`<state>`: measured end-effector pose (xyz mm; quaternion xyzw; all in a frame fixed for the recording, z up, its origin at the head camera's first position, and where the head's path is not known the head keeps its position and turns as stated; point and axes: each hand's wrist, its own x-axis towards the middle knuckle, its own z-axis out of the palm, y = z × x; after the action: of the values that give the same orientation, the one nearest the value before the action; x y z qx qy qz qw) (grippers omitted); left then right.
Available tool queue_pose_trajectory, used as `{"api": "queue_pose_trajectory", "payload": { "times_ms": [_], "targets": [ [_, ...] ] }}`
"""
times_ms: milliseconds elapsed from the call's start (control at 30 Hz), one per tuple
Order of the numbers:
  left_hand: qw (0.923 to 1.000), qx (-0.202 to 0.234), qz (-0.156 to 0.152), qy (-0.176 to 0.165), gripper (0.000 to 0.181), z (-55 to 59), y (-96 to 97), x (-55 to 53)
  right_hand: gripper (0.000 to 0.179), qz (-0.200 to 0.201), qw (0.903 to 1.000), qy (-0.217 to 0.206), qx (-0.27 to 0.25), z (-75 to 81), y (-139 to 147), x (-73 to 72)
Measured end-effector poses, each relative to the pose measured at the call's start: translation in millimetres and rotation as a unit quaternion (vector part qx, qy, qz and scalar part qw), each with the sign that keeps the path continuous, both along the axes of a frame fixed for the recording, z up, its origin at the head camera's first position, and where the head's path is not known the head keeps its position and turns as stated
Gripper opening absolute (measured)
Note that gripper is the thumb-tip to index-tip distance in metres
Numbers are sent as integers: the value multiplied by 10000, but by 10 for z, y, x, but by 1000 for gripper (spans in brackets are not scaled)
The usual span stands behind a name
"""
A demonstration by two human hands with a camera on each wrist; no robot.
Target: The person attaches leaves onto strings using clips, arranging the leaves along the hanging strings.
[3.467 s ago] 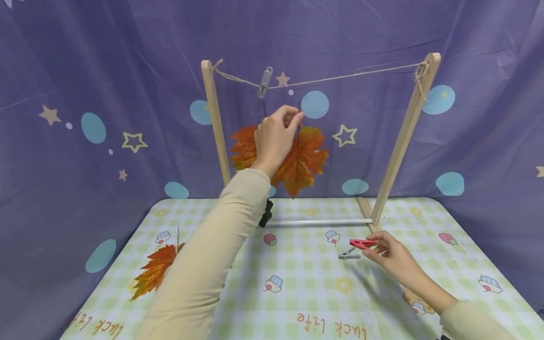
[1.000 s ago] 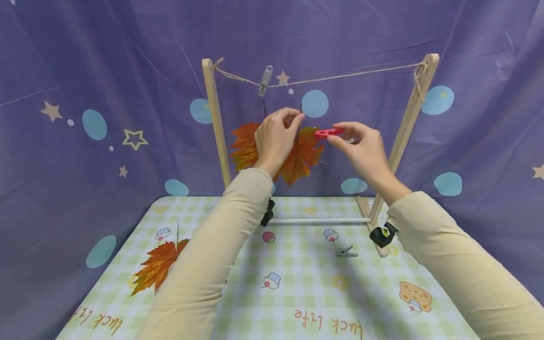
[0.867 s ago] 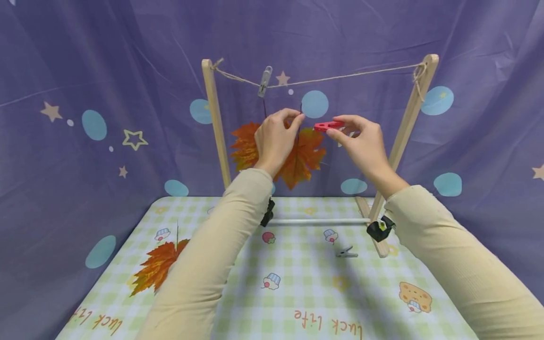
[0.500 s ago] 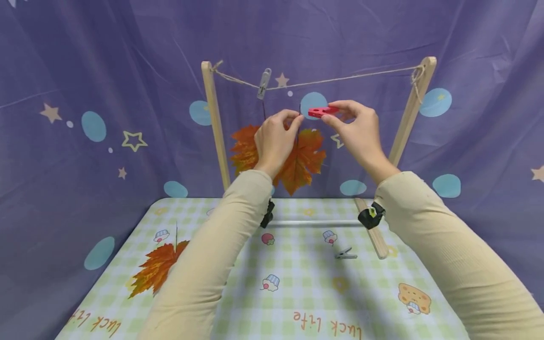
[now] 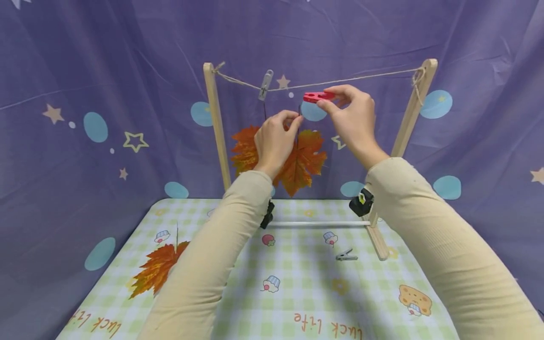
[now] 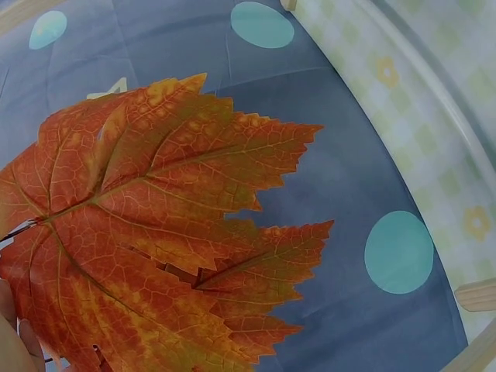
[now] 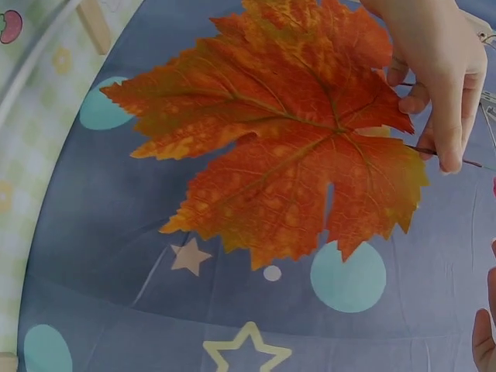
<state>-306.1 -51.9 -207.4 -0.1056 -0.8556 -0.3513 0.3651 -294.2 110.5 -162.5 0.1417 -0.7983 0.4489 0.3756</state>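
Observation:
My left hand (image 5: 274, 141) pinches the thin dark stem of an orange maple leaf (image 5: 301, 163), which hangs below the fingers; the stem tip stands just under the twine. The right wrist view shows this leaf (image 6: 139, 178) grip from the side, with the left hand (image 7: 442, 74) on the stem. My right hand (image 5: 354, 118) pinches a red clothespin (image 5: 314, 97) between thumb and fingers, close beneath the twine (image 5: 352, 79) and right of the stem tip. A grey clothespin (image 5: 265, 85) on the twine holds another maple leaf (image 5: 243, 144), partly hidden behind my left hand.
The twine spans two wooden posts (image 5: 414, 106), joined low down by a white rod (image 5: 316, 223). On the checked tablecloth (image 5: 306, 293) lie another maple leaf (image 5: 157, 267) at the left and a grey clothespin (image 5: 346, 255) near the right foot. A purple curtain (image 5: 127, 85) stands behind.
My right hand has lifted the red clothespin from low over the table up to just below the twine, moving leftward. The left hand stays nearly still with its leaf.

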Motion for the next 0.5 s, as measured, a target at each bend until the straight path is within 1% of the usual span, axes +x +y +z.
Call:
{"api": "queue_pose_trajectory", "payload": {
  "times_ms": [133,300,400,500],
  "targets": [
    [10000,25,-49,-6,25,-11,-6,-8,31,-167,9997,-7,186,74,-25,0],
    [10000,-42,-4,-46,29,-28,-22,-13,32,-424,9978,-129,484,187,-67,8],
    [10000,-65,27,-12,30,-30,-34,-14,33,-583,9962,-226,614,256,-94,8],
    [10000,-66,21,-44,30,-33,-45,-17,34,-688,9945,-268,743,301,-117,10]
  ]
}}
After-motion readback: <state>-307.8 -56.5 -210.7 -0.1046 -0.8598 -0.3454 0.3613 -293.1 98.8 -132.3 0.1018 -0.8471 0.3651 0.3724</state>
